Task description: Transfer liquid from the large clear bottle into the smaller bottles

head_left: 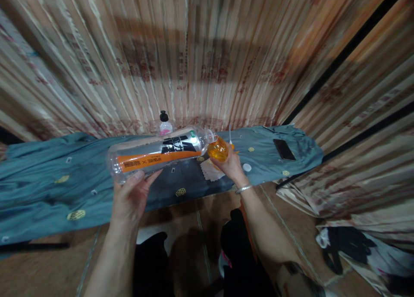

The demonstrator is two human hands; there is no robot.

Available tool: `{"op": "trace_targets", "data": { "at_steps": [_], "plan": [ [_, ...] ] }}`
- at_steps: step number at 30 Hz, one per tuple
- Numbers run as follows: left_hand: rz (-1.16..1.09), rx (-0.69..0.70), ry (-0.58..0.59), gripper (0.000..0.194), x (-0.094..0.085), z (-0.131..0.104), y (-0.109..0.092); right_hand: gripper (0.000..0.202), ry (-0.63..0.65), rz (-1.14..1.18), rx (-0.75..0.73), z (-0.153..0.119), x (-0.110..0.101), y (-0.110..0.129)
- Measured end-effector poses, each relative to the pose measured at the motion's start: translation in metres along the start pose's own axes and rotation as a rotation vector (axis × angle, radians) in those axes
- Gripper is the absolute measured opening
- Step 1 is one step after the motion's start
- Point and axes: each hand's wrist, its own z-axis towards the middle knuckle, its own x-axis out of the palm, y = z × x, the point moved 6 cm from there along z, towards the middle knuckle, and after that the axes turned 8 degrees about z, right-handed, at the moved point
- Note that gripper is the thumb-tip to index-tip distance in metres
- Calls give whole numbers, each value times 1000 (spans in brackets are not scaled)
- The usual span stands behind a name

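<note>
Clear plastic bottle with orange-and-black label [158, 152], nearly level above the teal-clothed counter [39, 176], is clamped by the left hand's [129, 198] fingers, while the right hand's [233, 164] grip the translucent amber vessel [217, 150] at its mouth — best kept steady, aligned.

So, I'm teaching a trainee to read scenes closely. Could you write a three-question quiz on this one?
1. What does the left hand hold? (a) a flat dark object (b) a large clear bottle (c) a white disc
2. True or false: the flat dark object lies on the teal cloth.
3. Fill in: the small container in the right hand is ____ in colour.
Key: 1 b; 2 true; 3 orange
</note>
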Motion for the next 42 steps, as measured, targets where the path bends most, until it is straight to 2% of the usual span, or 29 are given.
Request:
{"op": "trace_targets", "data": {
  "at_steps": [11,21,28,34,38,42],
  "plan": [
    [-3,11,1,49,2,0,-2,71,15,-5,21,0,0,1],
    [3,23,-12,42,6,-4,-9,71,5,-13,13,0,-1,2],
    [28,35,-10,50,7,-4,-10,71,12,-15,59,0,-1,4],
    [24,32,-1,50,6,-4,-10,73,13,-11,47,0,-1,3],
    [24,24,-20,58,3,-3,-8,70,1,-3,21,0,-1,1],
    [25,38,-8,54,3,-2,-8,70,0,-3,12,0,-1,-1]
  ]
}}
